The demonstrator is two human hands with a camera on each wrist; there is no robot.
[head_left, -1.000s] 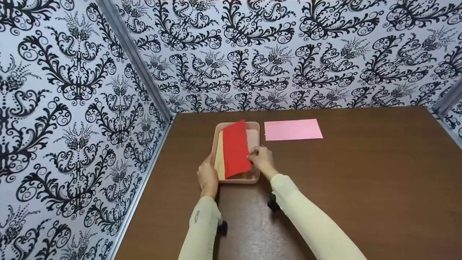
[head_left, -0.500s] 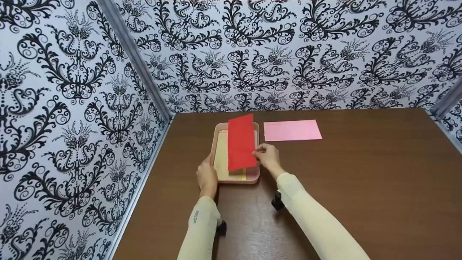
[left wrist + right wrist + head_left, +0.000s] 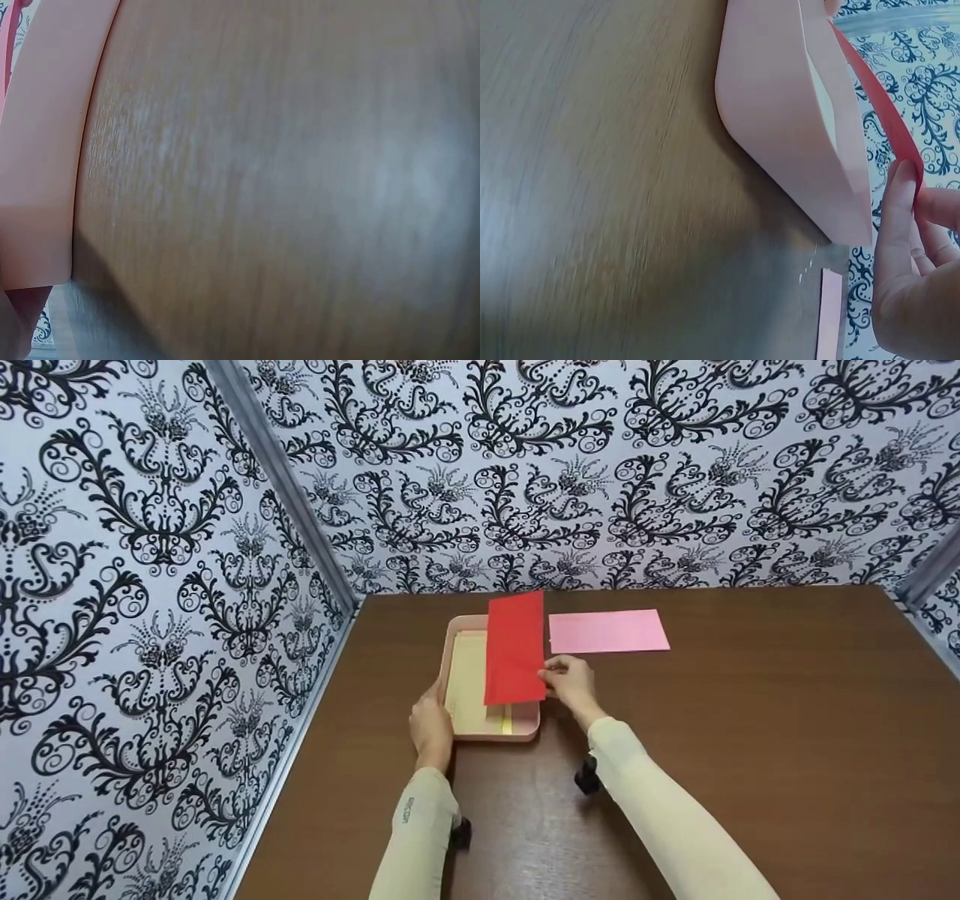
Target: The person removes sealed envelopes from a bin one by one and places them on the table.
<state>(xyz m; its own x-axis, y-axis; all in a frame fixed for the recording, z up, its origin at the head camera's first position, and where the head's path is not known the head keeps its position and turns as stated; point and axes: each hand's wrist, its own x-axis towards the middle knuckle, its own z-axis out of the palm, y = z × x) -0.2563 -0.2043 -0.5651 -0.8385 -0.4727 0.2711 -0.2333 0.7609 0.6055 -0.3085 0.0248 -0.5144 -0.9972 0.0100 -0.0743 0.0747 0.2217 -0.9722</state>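
A pale pink tray (image 3: 525, 736) stands on the table, with a cream-yellow envelope or paper (image 3: 466, 682) lying in it. Above its right part is a red envelope (image 3: 514, 649), pinched at its lower right edge by my right hand (image 3: 571, 686). The right wrist view shows thumb and fingers of the right hand (image 3: 922, 262) on the red piece (image 3: 885, 112), raised over the tray's wall (image 3: 780, 97). My left hand (image 3: 432, 729) holds the tray's left side; in the left wrist view the tray wall (image 3: 45, 150) fills the left edge.
A pink paper rectangle (image 3: 609, 631) lies on the brown table (image 3: 735, 720) right of the tray, near the back. Patterned walls (image 3: 540, 472) rise behind and at the left.
My right hand has moved right and slightly back, lifting the red envelope off the cream one and uncovering more of it. The left hand and the tray have stayed in place.
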